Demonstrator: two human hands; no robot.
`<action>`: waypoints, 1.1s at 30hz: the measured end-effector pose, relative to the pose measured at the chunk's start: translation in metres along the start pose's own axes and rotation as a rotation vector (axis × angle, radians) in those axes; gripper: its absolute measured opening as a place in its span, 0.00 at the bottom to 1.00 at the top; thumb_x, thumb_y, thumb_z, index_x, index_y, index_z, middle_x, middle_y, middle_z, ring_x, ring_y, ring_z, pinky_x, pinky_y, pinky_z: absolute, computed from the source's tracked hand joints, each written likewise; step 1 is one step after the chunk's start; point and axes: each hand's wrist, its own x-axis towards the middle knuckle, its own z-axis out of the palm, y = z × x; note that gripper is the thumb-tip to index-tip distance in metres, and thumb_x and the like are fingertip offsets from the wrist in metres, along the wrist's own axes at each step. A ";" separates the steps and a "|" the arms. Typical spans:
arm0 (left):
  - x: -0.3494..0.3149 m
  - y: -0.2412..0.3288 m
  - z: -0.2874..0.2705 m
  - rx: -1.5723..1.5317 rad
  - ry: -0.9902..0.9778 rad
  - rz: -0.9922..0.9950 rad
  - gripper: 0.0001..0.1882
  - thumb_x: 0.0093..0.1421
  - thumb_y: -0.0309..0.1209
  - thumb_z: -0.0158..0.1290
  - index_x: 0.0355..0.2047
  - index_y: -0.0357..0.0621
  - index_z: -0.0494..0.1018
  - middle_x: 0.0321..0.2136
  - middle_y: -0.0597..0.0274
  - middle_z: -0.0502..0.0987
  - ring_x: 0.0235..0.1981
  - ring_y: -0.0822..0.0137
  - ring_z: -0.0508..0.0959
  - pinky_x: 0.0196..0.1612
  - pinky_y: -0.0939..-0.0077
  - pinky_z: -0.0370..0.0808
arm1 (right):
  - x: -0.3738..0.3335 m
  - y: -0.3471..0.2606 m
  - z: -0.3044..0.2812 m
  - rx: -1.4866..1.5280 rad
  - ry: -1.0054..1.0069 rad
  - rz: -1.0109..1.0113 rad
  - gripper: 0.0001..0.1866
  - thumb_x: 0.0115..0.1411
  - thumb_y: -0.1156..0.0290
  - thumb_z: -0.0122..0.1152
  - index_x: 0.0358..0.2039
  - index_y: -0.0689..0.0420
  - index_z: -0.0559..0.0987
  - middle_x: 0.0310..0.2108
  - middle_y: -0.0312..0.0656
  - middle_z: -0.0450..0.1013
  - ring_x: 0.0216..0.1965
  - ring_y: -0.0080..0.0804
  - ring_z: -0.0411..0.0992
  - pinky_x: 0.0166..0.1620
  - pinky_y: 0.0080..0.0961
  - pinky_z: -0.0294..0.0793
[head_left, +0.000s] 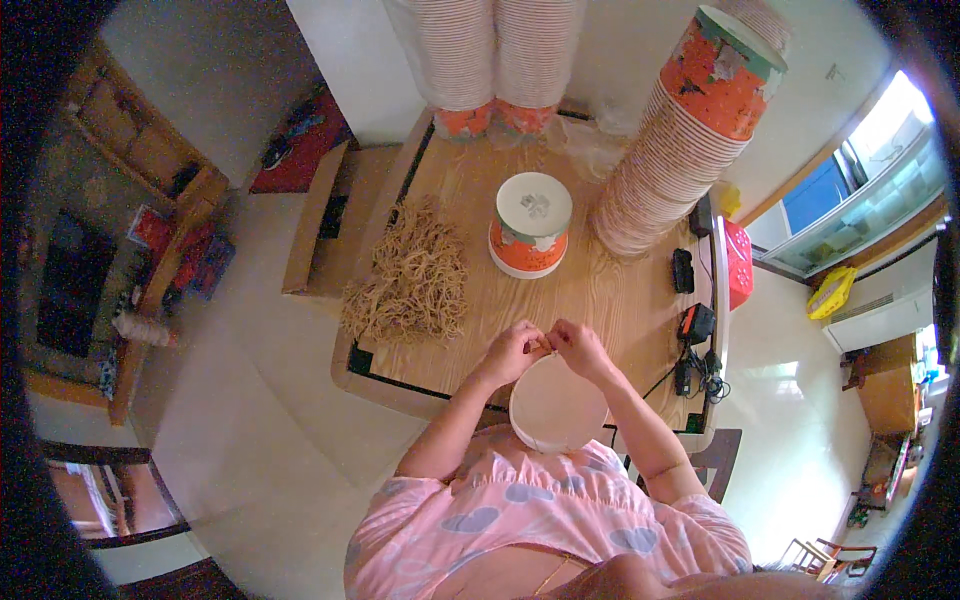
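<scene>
A pale round paper bucket (pixel 558 405) rests against my lap at the table's near edge, its cream round face turned up toward me. Both hands meet at its far rim, fingers pinched together: my left hand (pixel 513 352) on the left, my right hand (pixel 580 350) just beside it. A small tan bit shows between the fingertips, too small to make out. Beyond the left hand lies a heap of tan twine loops (pixel 410 275). Farther off, an orange and white paper bucket (pixel 530 250) stands upside down on the table.
A tall leaning stack of nested buckets (pixel 665 150) rises at the right of the wooden table (pixel 480 180). Two wrapped stacks (pixel 465 60) stand at the back. Black adapters and cables (pixel 695 325) lie along the right edge. A cardboard box (pixel 335 225) sits left of the table.
</scene>
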 end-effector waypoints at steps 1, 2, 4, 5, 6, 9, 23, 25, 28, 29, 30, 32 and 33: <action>0.001 0.003 -0.002 0.110 0.017 0.092 0.06 0.50 0.27 0.55 0.28 0.39 0.71 0.26 0.64 0.73 0.28 0.73 0.73 0.32 0.79 0.71 | -0.001 0.000 0.001 -0.016 0.001 -0.008 0.08 0.53 0.69 0.52 0.26 0.62 0.72 0.20 0.46 0.70 0.23 0.37 0.70 0.28 0.29 0.67; 0.001 0.006 -0.004 0.221 0.034 0.183 0.06 0.51 0.28 0.54 0.28 0.39 0.71 0.25 0.64 0.73 0.25 0.74 0.73 0.29 0.80 0.70 | -0.001 0.000 0.001 -0.016 0.001 -0.008 0.08 0.53 0.69 0.52 0.26 0.62 0.72 0.20 0.46 0.70 0.23 0.37 0.70 0.28 0.29 0.67; 0.002 0.013 -0.008 0.058 -0.013 0.064 0.06 0.51 0.28 0.54 0.28 0.39 0.71 0.25 0.64 0.73 0.25 0.74 0.73 0.29 0.80 0.71 | 0.000 -0.002 0.000 -0.003 0.022 -0.023 0.08 0.53 0.69 0.53 0.27 0.62 0.72 0.20 0.47 0.70 0.23 0.38 0.70 0.28 0.30 0.68; 0.002 0.015 -0.010 -0.104 -0.062 -0.055 0.06 0.51 0.28 0.54 0.27 0.39 0.71 0.25 0.64 0.73 0.25 0.74 0.73 0.29 0.80 0.71 | 0.000 -0.002 0.000 -0.004 0.022 -0.022 0.08 0.53 0.69 0.53 0.27 0.62 0.72 0.20 0.47 0.70 0.23 0.38 0.70 0.28 0.30 0.68; 0.002 0.014 -0.010 -0.104 -0.062 -0.054 0.06 0.51 0.28 0.54 0.27 0.39 0.71 0.25 0.64 0.73 0.25 0.74 0.73 0.29 0.80 0.71 | 0.000 -0.003 0.000 0.024 0.017 -0.004 0.08 0.53 0.69 0.53 0.27 0.62 0.72 0.20 0.47 0.71 0.23 0.38 0.70 0.28 0.30 0.68; 0.002 0.011 -0.011 -0.332 -0.118 -0.151 0.05 0.52 0.28 0.54 0.27 0.39 0.71 0.25 0.65 0.73 0.26 0.76 0.72 0.30 0.81 0.71 | -0.001 -0.007 0.002 0.019 0.034 0.019 0.08 0.53 0.69 0.53 0.27 0.62 0.72 0.21 0.47 0.71 0.23 0.38 0.70 0.28 0.30 0.68; -0.004 0.038 -0.013 0.065 0.094 0.047 0.08 0.47 0.28 0.58 0.26 0.40 0.71 0.25 0.64 0.70 0.28 0.70 0.72 0.31 0.78 0.70 | -0.009 -0.028 -0.007 0.017 0.077 0.014 0.06 0.53 0.72 0.52 0.27 0.61 0.72 0.20 0.46 0.70 0.22 0.34 0.70 0.27 0.27 0.68; -0.004 0.039 -0.012 0.073 0.107 0.076 0.08 0.46 0.28 0.58 0.25 0.39 0.71 0.28 0.61 0.71 0.30 0.67 0.73 0.33 0.76 0.70 | -0.014 -0.023 -0.002 0.078 0.138 -0.016 0.05 0.53 0.73 0.52 0.26 0.62 0.72 0.21 0.45 0.71 0.22 0.34 0.70 0.28 0.27 0.68; -0.006 0.059 -0.016 0.107 0.131 0.137 0.08 0.45 0.27 0.58 0.25 0.39 0.72 0.29 0.59 0.71 0.32 0.63 0.73 0.35 0.74 0.71 | -0.014 -0.025 -0.005 0.102 0.210 -0.067 0.05 0.53 0.74 0.52 0.26 0.62 0.72 0.22 0.45 0.71 0.24 0.34 0.70 0.29 0.27 0.68; -0.004 0.065 -0.017 0.133 0.146 0.172 0.08 0.45 0.27 0.58 0.25 0.39 0.72 0.29 0.59 0.71 0.32 0.63 0.73 0.35 0.75 0.71 | -0.013 -0.029 -0.009 0.102 0.211 -0.064 0.05 0.53 0.74 0.52 0.26 0.62 0.72 0.22 0.45 0.71 0.24 0.34 0.70 0.29 0.27 0.68; -0.004 0.063 -0.017 0.134 0.148 0.169 0.08 0.45 0.27 0.58 0.25 0.39 0.72 0.29 0.59 0.71 0.32 0.63 0.73 0.35 0.75 0.71 | -0.014 -0.038 -0.014 0.110 0.222 -0.073 0.05 0.52 0.73 0.53 0.26 0.61 0.73 0.23 0.46 0.71 0.26 0.39 0.70 0.29 0.30 0.69; -0.004 0.059 -0.015 0.010 0.189 0.086 0.07 0.46 0.27 0.58 0.25 0.40 0.72 0.27 0.62 0.72 0.31 0.66 0.73 0.35 0.77 0.70 | -0.018 -0.043 -0.014 0.119 0.230 -0.083 0.05 0.52 0.71 0.54 0.27 0.59 0.74 0.24 0.47 0.71 0.27 0.44 0.70 0.30 0.34 0.69; -0.002 0.059 -0.015 0.011 0.188 0.090 0.07 0.46 0.27 0.58 0.25 0.40 0.72 0.27 0.62 0.72 0.31 0.66 0.73 0.35 0.77 0.70 | -0.017 -0.040 -0.013 0.113 0.238 -0.065 0.05 0.52 0.71 0.54 0.26 0.59 0.74 0.24 0.47 0.71 0.27 0.44 0.70 0.30 0.33 0.69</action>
